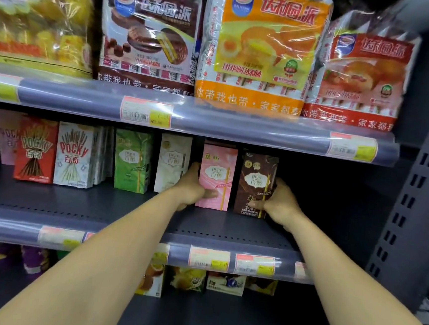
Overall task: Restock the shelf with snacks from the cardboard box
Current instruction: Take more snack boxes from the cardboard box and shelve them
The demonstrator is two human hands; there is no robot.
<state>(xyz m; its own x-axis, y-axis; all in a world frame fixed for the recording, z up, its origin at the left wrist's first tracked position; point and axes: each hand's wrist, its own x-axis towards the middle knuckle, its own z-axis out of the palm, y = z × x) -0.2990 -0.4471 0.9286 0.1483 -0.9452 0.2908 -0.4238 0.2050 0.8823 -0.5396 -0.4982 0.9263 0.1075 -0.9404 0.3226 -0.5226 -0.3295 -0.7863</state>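
Two boxes stand on the shelf: our left hand grips the pink box, our right hand the brown box, fingers curled round each; a hard shove might topple them.

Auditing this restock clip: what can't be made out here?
Head view:
- Cardboard box: outside the frame.
- Price labels: print blurred.
- Left hand: fingertips hidden behind the pink box.
- Right hand: fingertips hidden behind the brown box.
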